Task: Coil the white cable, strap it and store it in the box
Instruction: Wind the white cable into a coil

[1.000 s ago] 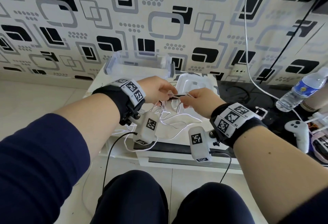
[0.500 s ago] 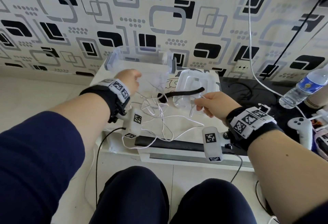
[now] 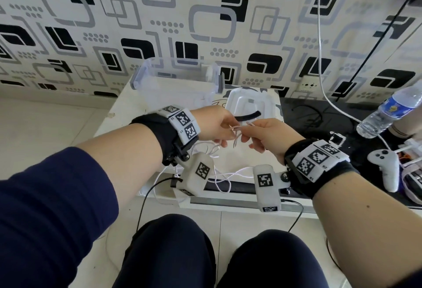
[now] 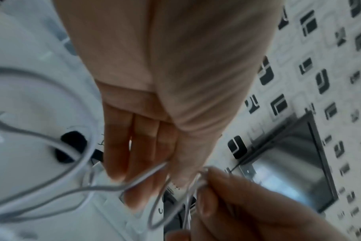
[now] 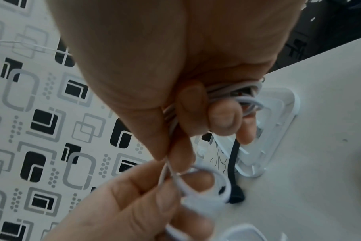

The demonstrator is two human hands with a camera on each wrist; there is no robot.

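Both hands meet above the white table (image 3: 118, 114), each holding part of the thin white cable (image 3: 237, 136). My right hand (image 3: 262, 137) grips several gathered loops of cable (image 5: 233, 94) in its curled fingers. My left hand (image 3: 217, 128) pinches a strand of cable (image 4: 138, 179) right beside them. The rest of the cable trails in loose loops (image 3: 223, 173) on the table under my wrists. A black strap (image 3: 247, 116) lies across the white lid (image 3: 269, 105) just beyond my hands. The clear plastic box (image 3: 173, 82) stands open at the back left.
A water bottle (image 3: 392, 112) lies on the dark surface at the right, with a white game controller (image 3: 386, 169) in front of it. Another white cord (image 3: 322, 36) hangs down the patterned wall. My knees are below the table's front edge.
My left hand came back from the left to the right hand with a strand, adding a loop. The hands had been spread apart half a second ago.
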